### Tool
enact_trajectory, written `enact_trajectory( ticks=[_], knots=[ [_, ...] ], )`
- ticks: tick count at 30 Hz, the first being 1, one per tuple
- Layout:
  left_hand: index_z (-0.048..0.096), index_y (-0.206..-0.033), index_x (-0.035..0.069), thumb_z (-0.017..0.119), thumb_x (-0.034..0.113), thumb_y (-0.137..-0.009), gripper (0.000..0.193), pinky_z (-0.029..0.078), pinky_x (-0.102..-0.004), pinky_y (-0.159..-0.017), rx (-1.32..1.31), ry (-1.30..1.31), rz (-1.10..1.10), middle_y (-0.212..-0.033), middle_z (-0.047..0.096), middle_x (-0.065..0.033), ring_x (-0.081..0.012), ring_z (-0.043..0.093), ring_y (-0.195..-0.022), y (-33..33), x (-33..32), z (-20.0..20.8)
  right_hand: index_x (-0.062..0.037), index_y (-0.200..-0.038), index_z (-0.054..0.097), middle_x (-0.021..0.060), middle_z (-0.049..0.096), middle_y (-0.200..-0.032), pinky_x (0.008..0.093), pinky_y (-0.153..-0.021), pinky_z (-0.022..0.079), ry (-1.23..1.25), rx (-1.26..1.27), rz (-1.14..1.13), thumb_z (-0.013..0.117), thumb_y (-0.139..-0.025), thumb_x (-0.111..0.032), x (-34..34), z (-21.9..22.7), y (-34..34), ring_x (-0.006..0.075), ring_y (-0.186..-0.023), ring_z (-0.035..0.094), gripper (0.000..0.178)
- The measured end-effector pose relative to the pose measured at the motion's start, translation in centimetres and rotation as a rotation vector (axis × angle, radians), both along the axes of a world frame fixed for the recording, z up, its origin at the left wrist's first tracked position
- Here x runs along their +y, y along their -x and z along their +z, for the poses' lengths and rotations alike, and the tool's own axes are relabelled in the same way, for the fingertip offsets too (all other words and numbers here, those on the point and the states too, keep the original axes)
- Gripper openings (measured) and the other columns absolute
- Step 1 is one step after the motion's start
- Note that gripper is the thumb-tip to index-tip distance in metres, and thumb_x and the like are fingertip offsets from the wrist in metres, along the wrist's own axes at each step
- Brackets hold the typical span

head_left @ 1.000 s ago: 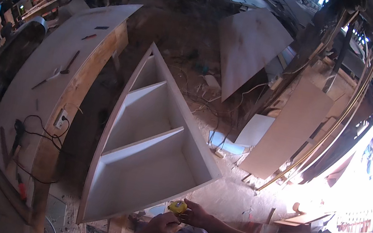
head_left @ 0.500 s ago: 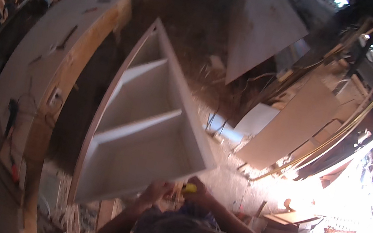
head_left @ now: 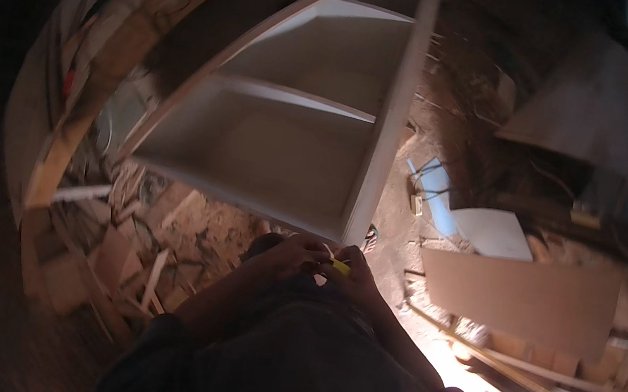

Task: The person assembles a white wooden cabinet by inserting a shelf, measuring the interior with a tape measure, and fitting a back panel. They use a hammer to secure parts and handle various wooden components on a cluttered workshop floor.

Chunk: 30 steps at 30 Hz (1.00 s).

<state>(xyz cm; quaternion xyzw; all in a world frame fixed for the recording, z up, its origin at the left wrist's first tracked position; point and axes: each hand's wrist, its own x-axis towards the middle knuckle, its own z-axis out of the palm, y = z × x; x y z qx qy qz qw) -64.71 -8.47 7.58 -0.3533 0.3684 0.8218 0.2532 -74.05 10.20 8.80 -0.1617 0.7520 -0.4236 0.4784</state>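
Observation:
Close in front of my body, my two hands meet just below the near edge of a pale shelf unit [head_left: 290, 141]. My right hand [head_left: 357, 277] is closed around a small yellow thing [head_left: 341, 268], perhaps a tape measure; most of it is hidden by the fingers. Right beside it, the fingers of my left hand [head_left: 299, 254] are bent and pinched together. A small pale bit shows between the hands, too small to name. The shelf unit's open side faces up towards me, and two cross shelves divide it into compartments.
A long workbench [head_left: 114, 68] with a wooden edge runs along the left, a cord and tools on it. Wood offcuts [head_left: 123, 255] litter the floor at lower left. To the right lie a brown panel [head_left: 522, 300], a white sheet piece [head_left: 492, 232] and long strips.
My view has turned and tipped down, so the shelf unit and bench sit higher in it and more floor scraps show. Both hands stay together at the yellow thing.

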Motion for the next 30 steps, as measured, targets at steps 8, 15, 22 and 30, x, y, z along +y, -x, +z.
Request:
enact_trajectory(
  ticks=[8, 15, 22, 30],
  knots=[
    [0.068, -0.098, 0.002, 0.075, 0.009, -0.084, 0.017, 0.045, -0.026, -0.06, 0.045, 0.104, 0.304, -0.086, 0.064, -0.0045, -0.0116, 0.056, -0.066, 0.5, 1.2, -0.4, -0.0059, -0.117, 0.055, 0.0101, 0.062, -0.104, 0.0311, -0.082, 0.05, 0.027, -0.56, 0.194, 0.063, -0.095, -0.027, 1.4, -0.1, 7.3, 0.0163, -0.096, 0.06, 0.032],
    [0.067, -0.096, 0.002, 0.075, 0.013, -0.082, 0.018, 0.046, -0.027, -0.06, 0.138, 0.275, 0.442, -0.077, 0.062, -0.0047, -0.0128, 0.057, -0.067, 2.3, -7.1, -1.8, -0.0057, -0.111, 0.07, 0.0186, 0.069, -0.102, 0.0399, -0.085, 0.051, -0.183, 0.185, 0.548, 0.065, -0.091, -0.034, 3.0, -2.1, 14.1, 0.0313, -0.098, 0.066, 0.035],
    [0.068, -0.104, -0.002, 0.075, 0.04, -0.086, 0.047, 0.053, -0.0328, -0.075, -0.075, 0.586, 0.41, -0.096, 0.07, -0.0151, -0.0199, 0.067, -0.086, 11.8, -10.5, -10.4, -0.0019, -0.1, 0.068, -0.0039, 0.054, -0.075, 0.0235, -0.057, 0.037, -0.105, 0.31, 0.166, 0.067, -0.09, -0.022, 5.3, -11.2, 23.2, 0.0054, -0.067, 0.047, 0.023],
    [0.032, -0.145, -0.012, 0.075, 0.072, -0.069, 0.121, 0.046, -0.0416, -0.104, -0.435, 0.852, 0.563, -0.137, 0.055, -0.0274, -0.0378, 0.057, -0.124, 24.7, -11.5, -25.9, 0.0011, -0.103, 0.064, 0.0061, 0.059, -0.083, 0.0341, -0.071, 0.046, -0.029, 0.499, 0.34, 0.072, -0.091, -0.021, -4.3, -14.1, 35.5, 0.0178, -0.077, 0.055, 0.027]
  ],
)
